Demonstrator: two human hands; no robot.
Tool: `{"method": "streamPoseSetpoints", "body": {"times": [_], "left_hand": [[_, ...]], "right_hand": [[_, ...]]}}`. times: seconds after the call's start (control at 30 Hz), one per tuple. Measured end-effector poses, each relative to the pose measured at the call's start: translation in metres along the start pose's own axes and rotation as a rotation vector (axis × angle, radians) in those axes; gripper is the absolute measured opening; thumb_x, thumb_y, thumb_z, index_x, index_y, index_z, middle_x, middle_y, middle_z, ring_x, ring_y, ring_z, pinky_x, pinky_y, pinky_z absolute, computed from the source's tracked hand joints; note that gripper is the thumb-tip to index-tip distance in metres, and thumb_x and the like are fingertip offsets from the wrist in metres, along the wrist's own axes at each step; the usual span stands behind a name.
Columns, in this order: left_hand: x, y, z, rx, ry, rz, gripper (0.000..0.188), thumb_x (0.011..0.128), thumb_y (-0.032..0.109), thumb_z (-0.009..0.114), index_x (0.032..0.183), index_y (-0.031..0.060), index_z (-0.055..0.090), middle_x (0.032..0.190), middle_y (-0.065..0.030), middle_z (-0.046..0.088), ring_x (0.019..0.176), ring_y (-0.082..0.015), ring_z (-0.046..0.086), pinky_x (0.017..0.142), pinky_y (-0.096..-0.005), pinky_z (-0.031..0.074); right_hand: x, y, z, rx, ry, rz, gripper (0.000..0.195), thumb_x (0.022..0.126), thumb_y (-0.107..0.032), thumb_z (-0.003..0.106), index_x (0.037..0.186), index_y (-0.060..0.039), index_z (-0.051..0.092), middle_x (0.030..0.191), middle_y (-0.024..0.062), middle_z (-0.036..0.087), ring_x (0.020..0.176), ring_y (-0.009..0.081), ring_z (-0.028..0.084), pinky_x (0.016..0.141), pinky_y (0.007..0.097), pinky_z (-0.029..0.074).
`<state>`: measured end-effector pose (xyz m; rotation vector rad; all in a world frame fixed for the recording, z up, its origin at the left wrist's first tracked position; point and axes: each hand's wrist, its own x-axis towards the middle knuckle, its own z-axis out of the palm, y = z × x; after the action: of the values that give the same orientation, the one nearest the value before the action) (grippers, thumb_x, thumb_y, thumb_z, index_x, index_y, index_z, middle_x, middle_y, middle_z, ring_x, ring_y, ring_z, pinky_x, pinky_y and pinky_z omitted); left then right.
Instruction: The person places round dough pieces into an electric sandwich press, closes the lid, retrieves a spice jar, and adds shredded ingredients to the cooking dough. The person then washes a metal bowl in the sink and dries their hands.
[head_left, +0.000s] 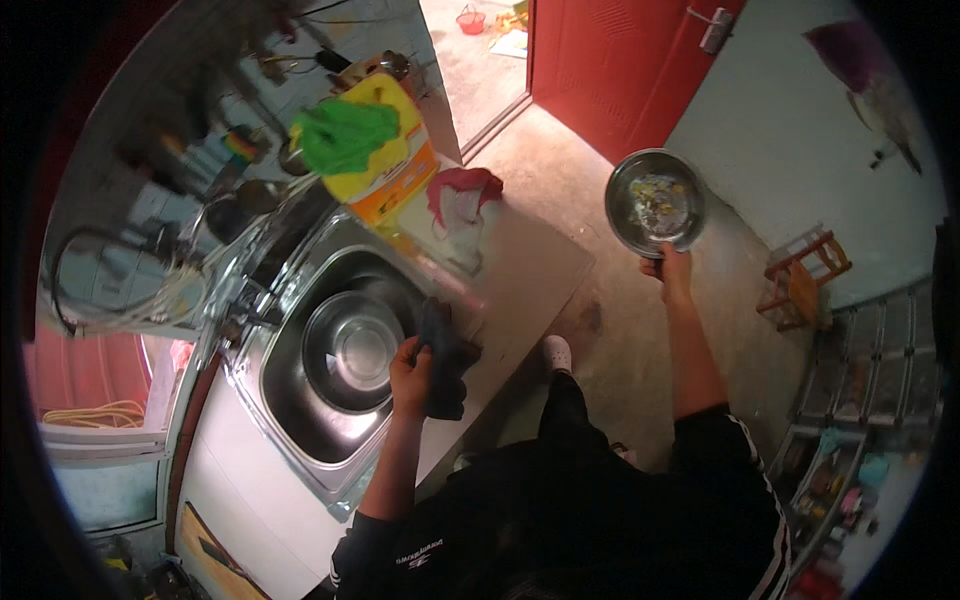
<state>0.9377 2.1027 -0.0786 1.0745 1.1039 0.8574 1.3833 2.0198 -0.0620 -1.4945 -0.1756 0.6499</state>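
Note:
My right hand grips the near rim of a round metal bowl, held out over the floor. Wet yellowish and pale scraps lie on the bowl's bottom. In my left hand is a dark cloth, bunched and hanging beside the sink's right edge. Inside the stainless steel sink sits a second round metal basin, with no food visible in it. The tap stands at the sink's left rim.
Right of the sink runs a countertop bearing a pink cloth and a yellow container topped by a green cloth. A red door stands open ahead. At right are a small wooden chair and a shelf rack.

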Motion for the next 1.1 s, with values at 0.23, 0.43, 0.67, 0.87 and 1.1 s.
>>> {"method": "streamPoseSetpoints", "body": {"times": [0.23, 0.43, 0.67, 0.87, 1.1], "left_hand": [[0.079, 0.031, 0.135, 0.972, -0.039, 0.47, 0.033, 0.071, 0.006, 0.062, 0.103, 0.0029, 0.059, 0.094, -0.0123, 0.058, 0.088, -0.0274, 0.058, 0.076, -0.0358, 0.048], [0.117, -0.01, 0.153, 1.208, -0.09, 0.437, 0.045, 0.062, 0.017, 0.067, 0.105, 0.0081, 0.056, 0.098, -0.0114, 0.056, 0.088, -0.0301, 0.057, 0.071, -0.0398, 0.048], [0.122, -0.019, 0.152, 1.187, -0.074, 0.436, 0.046, 0.057, 0.023, 0.063, 0.101, 0.0105, 0.056, 0.095, -0.012, 0.056, 0.081, -0.0317, 0.057, 0.066, -0.0433, 0.047], [0.121, -0.017, 0.148, 1.194, -0.103, 0.419, 0.052, 0.052, 0.023, 0.07, 0.101, 0.0116, 0.057, 0.093, -0.0097, 0.055, 0.078, -0.0283, 0.057, 0.065, -0.0399, 0.047], [0.121, -0.02, 0.146, 1.182, -0.103, 0.428, 0.048, 0.053, 0.029, 0.066, 0.098, 0.0127, 0.057, 0.089, -0.0086, 0.055, 0.07, -0.0274, 0.054, 0.058, -0.0398, 0.042]], "right_hand": [[0.167, 0.088, 0.095, -0.184, 0.01, -0.009, 0.037, 0.083, -0.013, 0.044, 0.116, 0.0023, 0.037, 0.071, 0.0158, 0.061, 0.051, 0.0228, 0.062, 0.045, 0.0311, 0.053], [0.223, 0.157, 0.141, -0.907, -0.094, -0.139, 0.052, 0.082, -0.011, 0.045, 0.13, -0.0095, 0.026, 0.089, 0.0241, 0.061, 0.075, 0.0389, 0.062, 0.069, 0.0452, 0.046], [0.249, 0.189, 0.176, -1.042, -0.18, -0.187, 0.055, 0.084, -0.012, 0.051, 0.131, -0.0126, 0.024, 0.094, 0.0266, 0.061, 0.085, 0.0459, 0.058, 0.07, 0.0521, 0.043], [0.265, 0.218, 0.19, -1.163, -0.249, -0.228, 0.053, 0.084, -0.011, 0.051, 0.13, -0.0159, 0.026, 0.093, 0.0247, 0.061, 0.083, 0.0455, 0.058, 0.069, 0.0529, 0.042], [0.284, 0.259, 0.212, -0.88, -0.385, -0.041, 0.036, 0.08, -0.01, 0.047, 0.114, 0.0009, 0.042, 0.08, 0.0273, 0.061, 0.07, 0.0414, 0.062, 0.058, 0.0499, 0.049]]}}
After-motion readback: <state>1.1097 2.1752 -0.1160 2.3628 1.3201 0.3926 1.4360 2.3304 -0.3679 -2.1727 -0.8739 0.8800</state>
